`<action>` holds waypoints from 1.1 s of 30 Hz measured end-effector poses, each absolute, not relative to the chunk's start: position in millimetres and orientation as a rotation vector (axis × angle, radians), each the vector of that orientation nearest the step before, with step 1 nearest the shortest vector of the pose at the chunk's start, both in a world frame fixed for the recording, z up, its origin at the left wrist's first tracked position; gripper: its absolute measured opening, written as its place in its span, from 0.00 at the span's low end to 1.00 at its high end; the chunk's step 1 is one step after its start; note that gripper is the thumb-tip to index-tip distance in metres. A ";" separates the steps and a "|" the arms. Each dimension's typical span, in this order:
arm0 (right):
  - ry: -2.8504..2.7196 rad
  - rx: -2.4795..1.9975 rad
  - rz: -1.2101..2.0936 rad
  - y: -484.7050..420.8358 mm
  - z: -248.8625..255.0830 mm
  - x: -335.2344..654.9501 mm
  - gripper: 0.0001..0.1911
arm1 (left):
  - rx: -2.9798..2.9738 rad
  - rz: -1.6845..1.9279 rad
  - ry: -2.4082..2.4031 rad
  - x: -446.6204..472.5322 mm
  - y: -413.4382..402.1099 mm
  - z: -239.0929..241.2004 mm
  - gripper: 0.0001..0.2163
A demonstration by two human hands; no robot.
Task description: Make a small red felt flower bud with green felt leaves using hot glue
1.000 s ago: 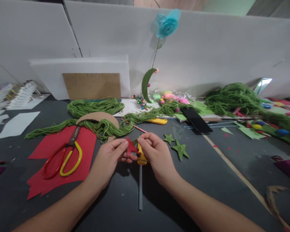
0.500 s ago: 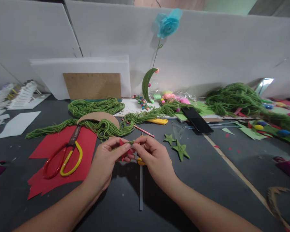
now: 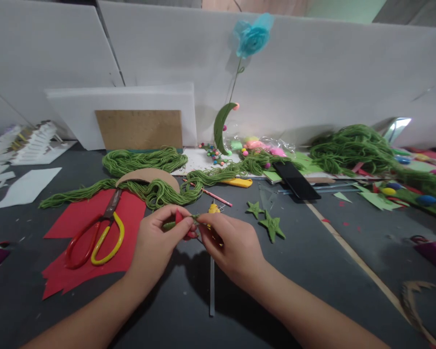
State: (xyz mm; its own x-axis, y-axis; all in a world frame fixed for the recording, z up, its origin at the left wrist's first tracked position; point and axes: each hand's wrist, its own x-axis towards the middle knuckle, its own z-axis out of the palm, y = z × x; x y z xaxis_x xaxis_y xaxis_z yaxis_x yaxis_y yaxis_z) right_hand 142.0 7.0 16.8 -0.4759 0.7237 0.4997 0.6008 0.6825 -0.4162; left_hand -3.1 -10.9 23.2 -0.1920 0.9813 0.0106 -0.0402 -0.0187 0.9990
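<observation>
My left hand (image 3: 158, 240) pinches a small red star-shaped cutout (image 3: 179, 217) with a strand of green yarn (image 3: 169, 225) laid across it. Fingertip to fingertip with it, my right hand (image 3: 230, 245) pinches the same yarn at the star. Just behind my right hand lies a yellow-handled tool (image 3: 214, 209), its grey bar (image 3: 211, 286) running toward me on the dark table. Two green felt stars (image 3: 267, 219) lie to the right of my hands.
Red-and-yellow scissors (image 3: 96, 235) rest on red paper (image 3: 80, 247) at left. Green yarn skeins (image 3: 145, 162) drape over a brown card (image 3: 147, 177). A phone (image 3: 296, 180), a yellow comb (image 3: 236, 182), a pink pencil (image 3: 212, 195), beads and more yarn (image 3: 352, 148) crowd the back.
Both hands drew slightly toward me and lower. The red star turned edge-on between my fingers, and the yellow tool behind my right hand came into view.
</observation>
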 end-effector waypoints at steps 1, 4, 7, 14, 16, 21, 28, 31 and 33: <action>-2.264 -0.969 0.142 6.7 16.4 142.4 0.08 | 1.142 1.377 1.369 -3.3 -11.2 24.0 0.04; -2.330 -0.885 -0.107 6.9 16.4 144.0 0.11 | 1.308 1.345 1.496 -4.2 -11.3 24.3 0.03; -2.384 -0.809 -0.224 9.7 19.0 146.9 0.11 | 1.540 1.244 1.565 -6.4 -10.1 22.8 0.03; -2.351 -0.887 0.380 19.2 35.6 153.8 0.06 | 1.994 1.019 1.441 -16.8 -4.8 26.1 0.04; -2.227 -1.026 0.804 22.1 41.3 155.0 0.04 | 2.107 0.993 1.354 -19.7 -4.5 27.4 0.05; -1.804 -1.102 1.749 31.8 45.0 159.4 0.06 | 2.381 1.036 1.087 -23.8 -4.2 23.2 0.05; -1.364 -0.832 2.291 35.9 31.9 162.0 0.06 | 2.461 1.294 0.944 -20.4 -8.1 19.5 0.07; -1.276 -0.817 2.309 31.2 31.0 157.7 0.03 | 2.267 1.386 1.026 -17.2 -11.3 19.4 0.06; -1.272 -0.877 2.230 26.8 31.8 153.0 0.03 | 2.064 1.416 1.126 -15.0 -12.3 19.3 0.05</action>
State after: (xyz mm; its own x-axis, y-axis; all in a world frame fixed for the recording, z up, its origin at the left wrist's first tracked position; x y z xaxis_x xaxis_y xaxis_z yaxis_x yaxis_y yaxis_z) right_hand 153.0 26.8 31.8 -0.7097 0.6313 -0.3126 -0.0525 -0.4898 -0.8702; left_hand -15.0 -12.3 19.3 0.1646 0.7924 0.5874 0.3939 -0.5988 0.6974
